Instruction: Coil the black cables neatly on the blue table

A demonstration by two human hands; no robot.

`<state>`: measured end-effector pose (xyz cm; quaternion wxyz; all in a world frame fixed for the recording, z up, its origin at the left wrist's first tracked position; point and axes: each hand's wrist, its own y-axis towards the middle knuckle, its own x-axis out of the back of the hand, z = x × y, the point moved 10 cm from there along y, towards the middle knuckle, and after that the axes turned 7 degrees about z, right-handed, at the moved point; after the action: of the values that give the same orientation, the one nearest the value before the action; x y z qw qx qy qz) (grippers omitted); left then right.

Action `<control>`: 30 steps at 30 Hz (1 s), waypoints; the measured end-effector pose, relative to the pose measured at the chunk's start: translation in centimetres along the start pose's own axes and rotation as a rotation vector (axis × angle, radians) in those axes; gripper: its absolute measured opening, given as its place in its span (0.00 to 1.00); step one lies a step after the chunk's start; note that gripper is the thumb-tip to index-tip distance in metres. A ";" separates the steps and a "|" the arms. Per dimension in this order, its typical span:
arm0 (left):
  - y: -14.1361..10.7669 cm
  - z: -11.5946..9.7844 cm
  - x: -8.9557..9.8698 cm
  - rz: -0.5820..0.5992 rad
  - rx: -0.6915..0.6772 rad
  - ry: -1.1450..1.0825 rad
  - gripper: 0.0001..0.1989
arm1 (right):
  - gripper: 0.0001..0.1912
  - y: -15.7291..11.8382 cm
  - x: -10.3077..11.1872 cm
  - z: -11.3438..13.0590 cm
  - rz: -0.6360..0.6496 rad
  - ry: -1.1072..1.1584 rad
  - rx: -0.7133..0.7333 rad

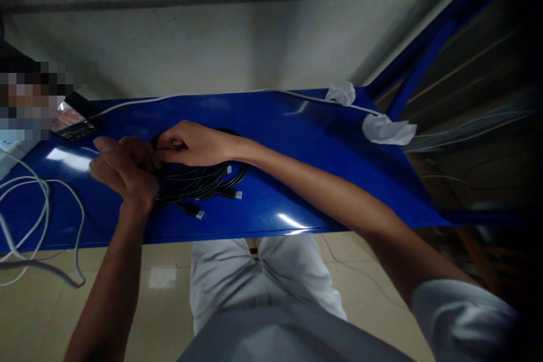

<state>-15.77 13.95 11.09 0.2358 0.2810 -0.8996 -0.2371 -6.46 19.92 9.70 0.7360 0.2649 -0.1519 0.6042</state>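
Note:
A bundle of coiled black cables (pixel 207 184) lies on the blue table, with several light-tipped plugs at its right and front side. At the bundle's left end, my left hand (pixel 127 167) is closed, its fingers curled beside my right hand. My right hand (pixel 190 144) is over the back of the coil, with thumb and fingertips pinched together near the left fingers. What either hand's fingertips hold is too small and dim to make out.
The blue table (pixel 271 203) carries a dark device (pixel 74 119) at the back left and loose white cables (pixel 46 192) hanging over its left front edge. Crumpled white wraps (pixel 388 129) sit on a white cord at the right. A grey wall rises behind.

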 end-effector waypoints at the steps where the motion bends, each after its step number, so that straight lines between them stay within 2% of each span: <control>1: 0.0 0.0 0.5 -0.084 -0.025 -0.095 0.38 | 0.12 -0.1 -0.3 0.1 0.009 0.000 0.007; 3: -0.1 0.4 1.2 -0.202 -0.061 -0.245 0.38 | 0.17 -0.4 -1.0 0.3 0.032 -0.021 0.015; 10: -0.5 0.5 1.2 -0.264 -0.005 -0.205 0.35 | 0.23 -1.0 -2.7 1.5 0.109 -0.051 0.023; 13: -0.6 0.0 1.1 -0.257 -0.049 -0.222 0.36 | 0.20 -0.9 -2.7 1.7 0.115 -0.050 0.059; 16: -0.4 0.5 1.1 -0.218 -0.052 -0.266 0.38 | 0.15 -0.8 -2.7 1.6 0.115 -0.039 0.076; 22: 0.1 2.1 0.7 -0.148 0.095 -0.281 0.37 | 0.14 -1.1 -2.7 1.6 0.121 -0.034 0.067; 25: 0.3 2.3 0.0 -0.076 0.158 -0.304 0.37 | 0.14 -1.2 -2.7 1.6 0.132 -0.041 0.069; 28: 0.4 1.6 -0.1 -0.037 0.118 -0.237 0.38 | 0.13 -1.2 -2.8 1.6 0.147 -0.055 0.064; 30: 0.5 1.3 -0.5 0.030 0.094 -0.204 0.38 | 0.14 -1.3 -2.9 1.6 0.163 -0.067 0.052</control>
<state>-16.28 14.98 10.22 0.1332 0.2530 -0.9331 -0.2183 -5.69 16.48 9.14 0.6719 0.2906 -0.1819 0.6565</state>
